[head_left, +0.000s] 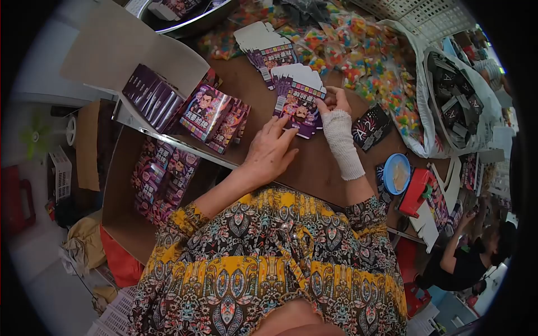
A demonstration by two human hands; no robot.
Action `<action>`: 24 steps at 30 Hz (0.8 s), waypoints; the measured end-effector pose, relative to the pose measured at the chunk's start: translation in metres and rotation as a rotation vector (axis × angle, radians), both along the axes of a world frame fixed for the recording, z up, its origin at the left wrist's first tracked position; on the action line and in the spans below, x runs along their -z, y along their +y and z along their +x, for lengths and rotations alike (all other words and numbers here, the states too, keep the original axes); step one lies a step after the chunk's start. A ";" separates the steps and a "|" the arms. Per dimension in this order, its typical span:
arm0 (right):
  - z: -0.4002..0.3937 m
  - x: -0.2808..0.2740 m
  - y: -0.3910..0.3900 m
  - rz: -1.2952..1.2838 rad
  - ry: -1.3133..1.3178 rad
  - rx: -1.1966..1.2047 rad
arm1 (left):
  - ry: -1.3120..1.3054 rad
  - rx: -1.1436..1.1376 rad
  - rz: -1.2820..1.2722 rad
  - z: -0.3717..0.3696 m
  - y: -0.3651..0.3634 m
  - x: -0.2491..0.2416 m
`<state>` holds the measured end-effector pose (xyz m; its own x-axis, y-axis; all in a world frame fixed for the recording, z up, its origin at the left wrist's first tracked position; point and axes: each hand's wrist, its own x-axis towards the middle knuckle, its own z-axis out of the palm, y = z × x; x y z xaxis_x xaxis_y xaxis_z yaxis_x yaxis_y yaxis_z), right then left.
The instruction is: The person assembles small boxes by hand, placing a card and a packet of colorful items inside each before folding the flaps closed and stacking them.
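A fanned stack of flat purple printed cartons (pixel 302 105) with white flaps lies on the brown table in front of me. My left hand (pixel 266 151) rests palm down with fingers stretched out, its fingertips at the stack's lower left edge. At the right edge, my right hand (pixel 336 102) has its thumb and curled fingers on the cartons; a white knit wrap (pixel 342 144) covers its wrist. Behind lies a second fan of flat cartons (pixel 269 53). To the right of the stack is a black packet (pixel 371 127) with printed lettering.
Left stand filled purple boxes (pixel 208 112) and an open white carton (pixel 126 47). Below is a cardboard box (pixel 120 190) of purple packs. Candy packets (pixel 364 61) spread behind. Rightward are a sack (pixel 428 112), blue round container (pixel 397 173), red tape dispenser (pixel 416 192) and another person (pixel 465 260).
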<state>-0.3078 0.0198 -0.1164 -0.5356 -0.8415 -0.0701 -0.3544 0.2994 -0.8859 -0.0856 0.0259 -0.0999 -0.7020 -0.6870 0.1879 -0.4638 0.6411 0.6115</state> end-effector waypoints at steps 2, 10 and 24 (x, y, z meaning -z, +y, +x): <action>-0.004 0.002 -0.002 -0.010 -0.020 -0.016 | -0.040 0.014 -0.023 -0.001 -0.001 -0.002; -0.008 -0.007 -0.001 -0.009 0.162 -0.036 | -0.123 0.040 -0.070 -0.003 0.000 -0.001; 0.016 0.007 -0.042 0.093 0.939 -0.327 | -0.137 0.042 -0.119 0.001 0.004 0.007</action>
